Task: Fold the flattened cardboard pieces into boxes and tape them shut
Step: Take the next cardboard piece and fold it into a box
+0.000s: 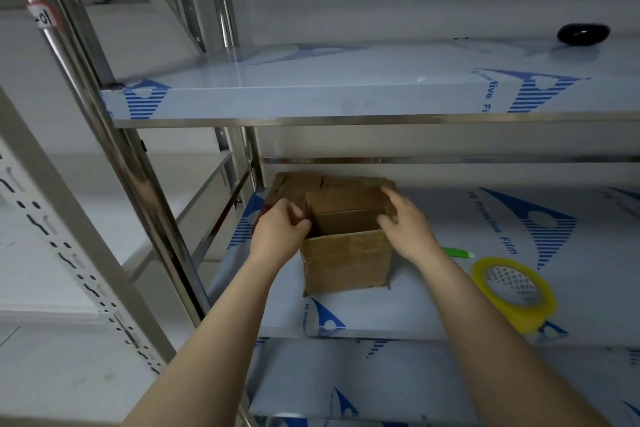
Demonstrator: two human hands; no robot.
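Flanking the upright box, the left hand grips its left rim and the right hand its right rim. The tape roll lies nearer the right hand.

Bare left grip and bare right grip on long bare forearms.

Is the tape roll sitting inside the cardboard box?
No, the yellow tape roll lies on the shelf right of the open box.
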